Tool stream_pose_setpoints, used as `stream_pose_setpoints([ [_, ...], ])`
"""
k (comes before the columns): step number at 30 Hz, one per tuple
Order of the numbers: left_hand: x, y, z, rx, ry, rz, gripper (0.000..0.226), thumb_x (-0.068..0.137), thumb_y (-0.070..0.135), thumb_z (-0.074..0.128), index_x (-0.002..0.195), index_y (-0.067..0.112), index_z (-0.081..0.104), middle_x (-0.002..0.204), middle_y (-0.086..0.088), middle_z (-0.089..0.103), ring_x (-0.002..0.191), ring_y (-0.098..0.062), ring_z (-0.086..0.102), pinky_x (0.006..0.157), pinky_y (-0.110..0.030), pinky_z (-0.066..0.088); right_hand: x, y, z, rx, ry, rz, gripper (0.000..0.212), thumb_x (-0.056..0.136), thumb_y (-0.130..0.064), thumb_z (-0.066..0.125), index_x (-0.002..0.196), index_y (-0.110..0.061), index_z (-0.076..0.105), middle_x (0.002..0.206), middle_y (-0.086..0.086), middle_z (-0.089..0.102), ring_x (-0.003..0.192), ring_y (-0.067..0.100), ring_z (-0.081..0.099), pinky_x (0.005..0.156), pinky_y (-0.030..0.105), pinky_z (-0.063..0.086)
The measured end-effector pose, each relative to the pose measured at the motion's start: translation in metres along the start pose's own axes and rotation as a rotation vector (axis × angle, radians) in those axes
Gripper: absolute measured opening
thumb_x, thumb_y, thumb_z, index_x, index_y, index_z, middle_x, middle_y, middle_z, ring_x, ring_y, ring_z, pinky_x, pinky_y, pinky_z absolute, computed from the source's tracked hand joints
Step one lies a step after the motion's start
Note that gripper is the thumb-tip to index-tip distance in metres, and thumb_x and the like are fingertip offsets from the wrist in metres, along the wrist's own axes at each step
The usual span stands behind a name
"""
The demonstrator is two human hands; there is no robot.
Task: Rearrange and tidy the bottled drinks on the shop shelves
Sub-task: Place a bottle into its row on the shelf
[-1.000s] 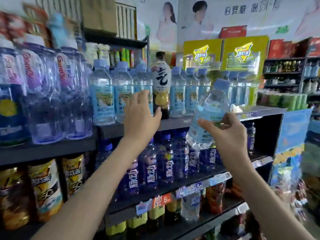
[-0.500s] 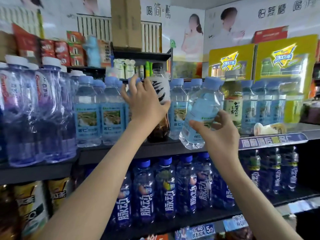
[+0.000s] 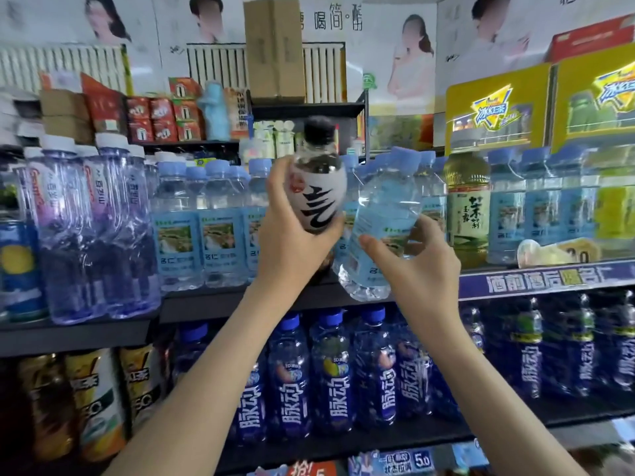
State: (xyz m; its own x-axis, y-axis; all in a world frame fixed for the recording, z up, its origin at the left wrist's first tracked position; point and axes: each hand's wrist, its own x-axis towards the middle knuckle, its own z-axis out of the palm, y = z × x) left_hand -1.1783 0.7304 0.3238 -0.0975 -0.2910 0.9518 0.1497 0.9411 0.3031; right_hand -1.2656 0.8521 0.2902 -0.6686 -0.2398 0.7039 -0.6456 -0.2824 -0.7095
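Gripping black-capped bottle [image 3: 318, 197] in left hand [image 3: 292, 242], water bottle [image 3: 381, 214] (tilted) in right hand [image 3: 419, 269], seemingly over front edge of shelf [image 3: 223, 302].

Drinks line a shop's middle shelf [image 3: 213, 301], where a green tea bottle [image 3: 467, 214] stands upright among blue-capped water bottles [image 3: 192, 235] ranged to its left and right. Further left of the tea, taller white-capped bottles [image 3: 86, 235] stand on an adjoining shelf [image 3: 68, 334]. On the lower shelf [image 3: 412, 438] beneath the tea, dark blue drink bottles [image 3: 333, 372] stand in rows, with yellow-labelled bottles [image 3: 96, 407] down to the left. Up and left of the tea, an upper shelf [image 3: 192, 143] holds red packs [image 3: 161, 121].
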Motion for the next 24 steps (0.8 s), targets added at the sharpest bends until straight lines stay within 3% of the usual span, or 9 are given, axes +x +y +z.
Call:
stream_pose_setpoints([
  [3,-0.002,0.008,-0.023,-0.093,0.136,-0.1,0.083,0.077,0.018,0.078,0.14,0.017,0.023,0.118,0.017,0.043,0.095,0.017,0.054,0.068,-0.008,0.05,0.0,-0.003,0.011,-0.037,-0.061,-0.017,0.042,0.076,-0.039,0.078,0.108,-0.025,0.056,0.092,-0.018,0.06,0.084,-0.006,0.056,0.065,0.01,0.045],
  [5,0.004,0.012,-0.044,-0.148,0.144,-0.187,0.082,0.078,0.019,0.077,0.137,0.029,0.021,0.118,0.02,0.043,0.095,0.02,0.054,0.069,-0.005,0.048,0.003,-0.007,0.023,-0.059,-0.089,-0.022,0.055,0.075,-0.045,0.078,0.118,-0.021,0.054,0.1,-0.011,0.061,0.09,0.003,0.058,0.073,0.02,0.049],
  [7,0.011,0.008,-0.065,-0.172,0.078,-0.266,0.083,0.077,0.024,0.078,0.137,0.037,0.023,0.123,0.015,0.048,0.102,0.01,0.057,0.078,-0.014,0.052,0.008,-0.01,0.04,-0.129,-0.109,-0.04,0.068,0.075,-0.051,0.075,0.128,-0.016,0.049,0.11,-0.005,0.061,0.099,0.014,0.058,0.076,0.029,0.048],
  [9,0.011,0.001,-0.079,-0.168,0.03,-0.345,0.082,0.074,0.025,0.08,0.137,0.038,0.029,0.131,0.009,0.05,0.109,-0.002,0.058,0.089,-0.029,0.053,0.012,-0.013,0.058,-0.252,-0.143,-0.061,0.074,0.078,-0.054,0.07,0.133,-0.013,0.044,0.116,-0.003,0.058,0.101,0.015,0.057,0.072,0.028,0.043],
  [11,0.006,-0.006,-0.087,-0.18,0.023,-0.42,0.084,0.072,0.022,0.082,0.139,0.034,0.032,0.129,0.009,0.051,0.109,-0.007,0.059,0.091,-0.038,0.053,0.015,-0.014,0.073,-0.355,-0.18,-0.074,0.075,0.082,-0.054,0.066,0.136,-0.01,0.039,0.119,0.0,0.054,0.1,0.014,0.053,0.068,0.026,0.037],
  [13,-0.001,-0.009,-0.091,-0.199,0.015,-0.473,0.084,0.072,0.019,0.082,0.138,0.034,0.033,0.124,0.011,0.053,0.107,-0.007,0.059,0.089,-0.038,0.054,0.017,-0.014,0.086,-0.445,-0.18,-0.102,0.073,0.085,-0.053,0.062,0.135,-0.006,0.037,0.122,0.006,0.052,0.107,0.018,0.051,0.07,0.025,0.036],
  [17,-0.012,-0.013,-0.099,-0.239,-0.021,-0.549,0.078,0.072,0.018,0.081,0.134,0.036,0.037,0.125,0.01,0.054,0.105,-0.005,0.06,0.085,-0.033,0.054,0.008,-0.001,0.094,-0.513,-0.101,-0.269,0.081,0.086,-0.04,0.067,0.143,0.002,0.027,0.128,0.017,0.044,0.119,0.029,0.041,0.098,0.032,0.036],
  [21,-0.023,-0.014,-0.103,-0.221,-0.04,-0.61,0.084,0.071,0.021,0.082,0.139,0.033,0.034,0.13,0.005,0.052,0.11,-0.011,0.058,0.086,-0.033,0.054,-0.006,0.019,0.088,-0.431,-0.157,-0.395,0.077,0.084,-0.018,0.072,0.146,-0.006,0.029,0.11,0.016,0.044,0.098,0.027,0.04,0.081,0.036,0.042],
  [24,-0.032,-0.008,-0.102,-0.215,-0.061,-0.65,0.083,0.073,0.017,0.08,0.139,0.033,0.033,0.122,0.007,0.055,0.105,-0.01,0.06,0.08,-0.03,0.055,-0.002,0.022,0.089,-0.494,-0.19,-0.38,0.069,0.087,-0.017,0.069,0.145,-0.01,0.032,0.108,0.017,0.043,0.096,0.027,0.039,0.071,0.036,0.042],
])
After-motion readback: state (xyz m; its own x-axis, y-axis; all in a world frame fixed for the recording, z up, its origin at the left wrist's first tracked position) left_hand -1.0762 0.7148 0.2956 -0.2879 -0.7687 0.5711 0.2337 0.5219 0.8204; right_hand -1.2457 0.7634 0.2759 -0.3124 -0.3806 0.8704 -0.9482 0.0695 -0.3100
